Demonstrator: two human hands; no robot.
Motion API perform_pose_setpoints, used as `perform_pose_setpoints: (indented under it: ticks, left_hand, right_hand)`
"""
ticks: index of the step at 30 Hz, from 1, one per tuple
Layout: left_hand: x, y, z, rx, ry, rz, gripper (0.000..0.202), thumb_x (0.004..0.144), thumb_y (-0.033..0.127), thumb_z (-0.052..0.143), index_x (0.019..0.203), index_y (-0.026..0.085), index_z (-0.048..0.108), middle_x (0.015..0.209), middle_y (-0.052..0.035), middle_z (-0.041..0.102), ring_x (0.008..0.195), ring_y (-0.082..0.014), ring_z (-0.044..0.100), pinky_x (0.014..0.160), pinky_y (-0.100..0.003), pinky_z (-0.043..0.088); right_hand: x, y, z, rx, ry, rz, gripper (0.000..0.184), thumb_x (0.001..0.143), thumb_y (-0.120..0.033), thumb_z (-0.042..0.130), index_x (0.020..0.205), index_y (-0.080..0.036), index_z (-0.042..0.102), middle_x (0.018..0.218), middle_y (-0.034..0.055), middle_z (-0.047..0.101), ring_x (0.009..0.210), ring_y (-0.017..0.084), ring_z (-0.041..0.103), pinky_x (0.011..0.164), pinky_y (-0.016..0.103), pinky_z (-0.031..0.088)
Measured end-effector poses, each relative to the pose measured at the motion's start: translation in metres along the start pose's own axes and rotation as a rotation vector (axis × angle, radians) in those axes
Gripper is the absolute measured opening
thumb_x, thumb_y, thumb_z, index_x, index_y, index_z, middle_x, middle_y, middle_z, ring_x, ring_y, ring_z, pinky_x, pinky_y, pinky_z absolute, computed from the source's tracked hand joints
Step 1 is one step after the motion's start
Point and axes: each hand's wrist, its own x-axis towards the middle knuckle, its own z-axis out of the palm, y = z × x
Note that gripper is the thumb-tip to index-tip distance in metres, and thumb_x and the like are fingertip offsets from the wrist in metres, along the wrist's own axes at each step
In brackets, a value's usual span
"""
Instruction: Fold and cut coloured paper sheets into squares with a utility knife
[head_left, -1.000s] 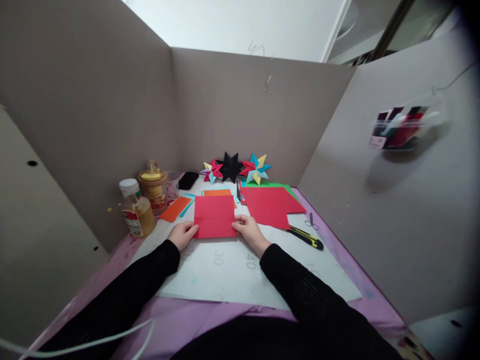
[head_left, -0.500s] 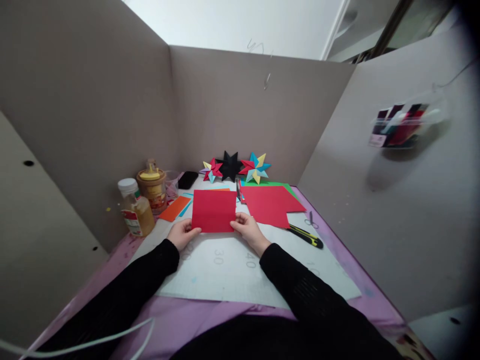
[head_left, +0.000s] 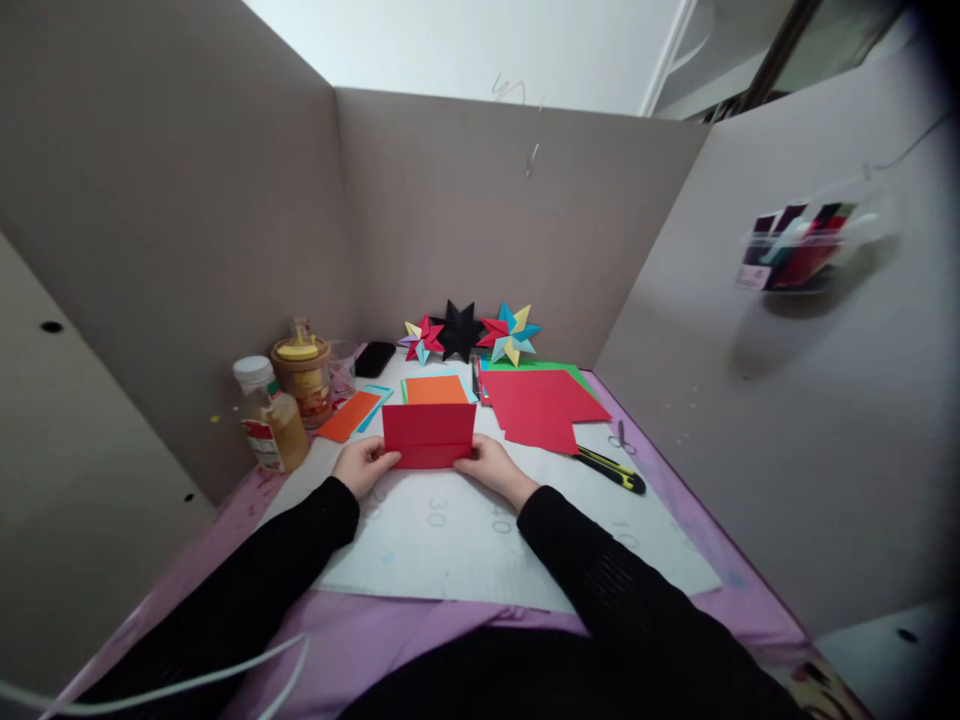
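Observation:
A red paper sheet [head_left: 428, 432] is folded over along a crosswise crease, its upper flap standing up from the white cutting mat [head_left: 480, 540]. My left hand [head_left: 361, 465] pinches its lower left corner. My right hand [head_left: 489, 463] pinches its lower right corner. Both hands rest on the mat with fingers closed on the paper. An orange sheet [head_left: 436, 389] lies just behind the red one.
A stack of red sheets on green paper [head_left: 544, 405] lies to the right, with a yellow-black utility knife [head_left: 611, 470] and small scissors [head_left: 622, 438]. Bottles and a jar [head_left: 281, 405] stand at the left. Three paper stars [head_left: 469, 335] and a black phone [head_left: 375, 358] sit by the back cardboard wall.
The red sheet lay flat a second ago. Both hands lifted its near edge and brought it over, so the sheet now shows half its former height and the orange sheet behind is uncovered.

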Motion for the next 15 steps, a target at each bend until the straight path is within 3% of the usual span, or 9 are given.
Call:
perform_pose_setpoints:
  ticks: [4,10,15]
  left_hand:
    - [-0.0007,-0.0004,0.0006,0.072,0.016,0.008,0.024,0.071,0.038,0.057,0.064,0.016,0.063,0.053,0.0023,0.050,0.054,-0.0131,0.044,0.053,-0.025,0.036]
    - [-0.0013,-0.0087,0.0040,0.138,-0.060,0.004,0.029,0.072,0.038,0.055,0.086,0.017,0.070,0.072,-0.0025,0.068,0.061,-0.0167,0.054,0.060,-0.028,0.041]
    - [-0.0016,-0.0049,0.0038,0.087,-0.070,-0.044,0.033,0.073,0.043,0.054,0.076,0.014,0.068,0.061,-0.0017,0.064,0.057,-0.0168,0.054,0.055,-0.027,0.042]
  right_hand:
    - [0.0003,-0.0008,-0.0002,0.036,0.072,-0.007,0.025,0.064,-0.020,0.060,0.088,-0.016,0.067,0.086,0.0045,0.066,0.075,0.017,0.056,0.069,0.029,0.044]
    - [0.0004,-0.0011,0.0013,0.156,0.009,0.009,0.022,0.067,-0.020,0.056,0.085,-0.015,0.068,0.082,0.0038,0.067,0.072,0.017,0.058,0.069,0.029,0.045]
    - [-0.0007,-0.0075,-0.0017,0.150,0.084,0.066,0.013,0.067,-0.028,0.061,0.063,-0.016,0.059,0.060,-0.0015,0.058,0.057,0.012,0.049,0.054,0.023,0.038]
